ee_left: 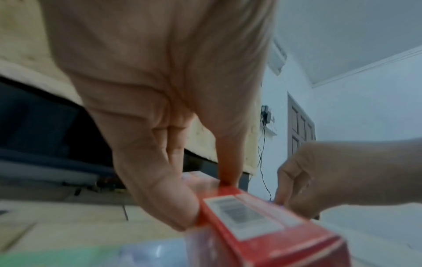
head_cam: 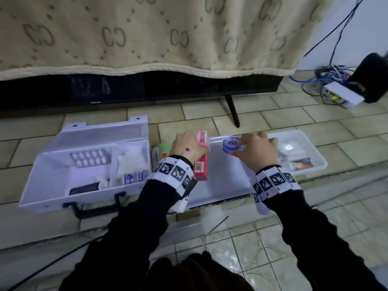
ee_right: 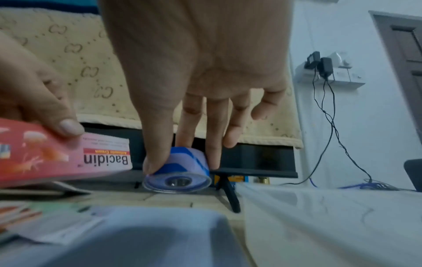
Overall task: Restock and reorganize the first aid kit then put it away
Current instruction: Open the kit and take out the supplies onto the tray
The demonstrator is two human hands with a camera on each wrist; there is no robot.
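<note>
The white first aid kit (head_cam: 52,185) lies open on the floor at the left, with a pill blister (head_cam: 89,157) and small packets inside. My left hand (head_cam: 189,148) grips a long red and pink cream box (head_cam: 201,162), also seen as the cream box (ee_left: 262,225) and the cream box (ee_right: 57,153). My right hand (head_cam: 255,150) pinches a small blue tape roll (head_cam: 232,143) between thumb and fingers, the tape roll (ee_right: 180,168) held just above the floor. Both hands hover over a white lid (head_cam: 226,181).
A clear plastic bin (head_cam: 304,150) with several supplies sits at the right. Behind stand a TV (head_cam: 126,91) under a beige blanket, its black leg (head_cam: 233,111), and a router with cables (head_cam: 344,93). Green packets (head_cam: 164,151) lie beside the kit.
</note>
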